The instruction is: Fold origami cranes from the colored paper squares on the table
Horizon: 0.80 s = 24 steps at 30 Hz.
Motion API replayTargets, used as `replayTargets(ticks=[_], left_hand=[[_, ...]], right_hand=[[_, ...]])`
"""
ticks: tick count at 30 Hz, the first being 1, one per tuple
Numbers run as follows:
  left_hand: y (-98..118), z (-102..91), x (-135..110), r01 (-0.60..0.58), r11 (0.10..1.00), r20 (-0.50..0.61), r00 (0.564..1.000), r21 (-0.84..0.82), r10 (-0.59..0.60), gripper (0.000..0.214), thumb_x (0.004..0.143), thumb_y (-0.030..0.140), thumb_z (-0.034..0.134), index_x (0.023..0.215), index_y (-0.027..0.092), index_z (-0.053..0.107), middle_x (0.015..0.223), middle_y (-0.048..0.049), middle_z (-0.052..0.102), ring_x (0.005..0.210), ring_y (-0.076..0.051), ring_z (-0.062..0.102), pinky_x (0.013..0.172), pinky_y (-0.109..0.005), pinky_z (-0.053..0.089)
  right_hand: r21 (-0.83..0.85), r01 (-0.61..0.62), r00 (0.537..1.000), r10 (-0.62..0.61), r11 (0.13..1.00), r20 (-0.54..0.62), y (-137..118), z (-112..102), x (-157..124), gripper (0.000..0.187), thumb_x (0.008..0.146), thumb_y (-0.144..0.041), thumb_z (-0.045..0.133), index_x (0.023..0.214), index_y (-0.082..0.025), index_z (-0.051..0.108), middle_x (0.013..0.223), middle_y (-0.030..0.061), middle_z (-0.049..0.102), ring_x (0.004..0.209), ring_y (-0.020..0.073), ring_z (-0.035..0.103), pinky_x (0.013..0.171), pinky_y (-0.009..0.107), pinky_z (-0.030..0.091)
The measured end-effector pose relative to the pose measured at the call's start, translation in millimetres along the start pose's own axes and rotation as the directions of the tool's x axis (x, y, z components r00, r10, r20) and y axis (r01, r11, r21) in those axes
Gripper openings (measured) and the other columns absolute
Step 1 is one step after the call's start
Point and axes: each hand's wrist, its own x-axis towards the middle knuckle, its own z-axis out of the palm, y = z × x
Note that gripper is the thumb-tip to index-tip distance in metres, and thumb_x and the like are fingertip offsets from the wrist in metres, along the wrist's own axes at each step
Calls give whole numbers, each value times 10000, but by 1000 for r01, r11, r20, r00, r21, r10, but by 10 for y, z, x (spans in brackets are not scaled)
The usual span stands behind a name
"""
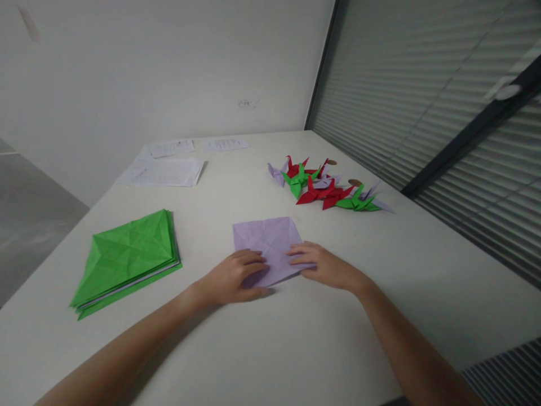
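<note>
A creased lavender sheet of origami paper [274, 242] lies flat on the white table between my hands. My left hand [240, 276] rests over its lower left part, fingers stretched out and thumb apart near the bottom edge. On its right side, my right hand [316, 262] lies with spread fingers on the paper, the thumb near the lower right corner. To the left sits a stack of creased green paper sheets [131, 245] with a thin lavender layer showing at its edge.
Several folded paper cranes in red [315, 192], green [359, 201] and lavender [276, 173] lie in a group at the right back. Printed papers [164, 171] are at the far left. A wall stands behind the white table [236, 349]; blinds [422, 96] line the right side.
</note>
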Motion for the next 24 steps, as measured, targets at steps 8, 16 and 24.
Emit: replayTargets(ticks=[8, 16, 24], left_hand=[[13, -21, 17, -121, 983, 134, 981, -141, 140, 980, 674, 650, 733, 1454, 162, 398, 1414, -187, 510, 1350, -364, 426, 1118, -516, 323], [-15, 133, -4, 161, 937, -64, 980, -309, -189, 463, 945, 290, 488, 1396, 184, 469, 1099, -132, 694, 989, -218, 658, 893, -357, 497], [-60, 298, 7, 373, 720, -219, 782, -585, -584, 884, 896, 273, 544, 1532, 182, -63, 658, 46, 580, 526, -97, 490, 552, -206, 384]], right_hand=[[350, -211, 953, 272, 913, -136, 34, -362, -125, 290, 725, -462, 736, 848, -202, 775, 869, 74, 763, 848, 255, 696, 850, 384, 537], [448, -209, 912, 338, 869, -231, 219, -259, -57, 426, 738, -535, 706, 999, -199, 720, 988, 78, 734, 861, 229, 670, 740, 338, 541], [476, -311, 880, 438, 823, -182, 301, -74, 26, 285, 720, -458, 678, 776, -180, 649, 775, 57, 707, 708, 209, 643, 639, 321, 498]])
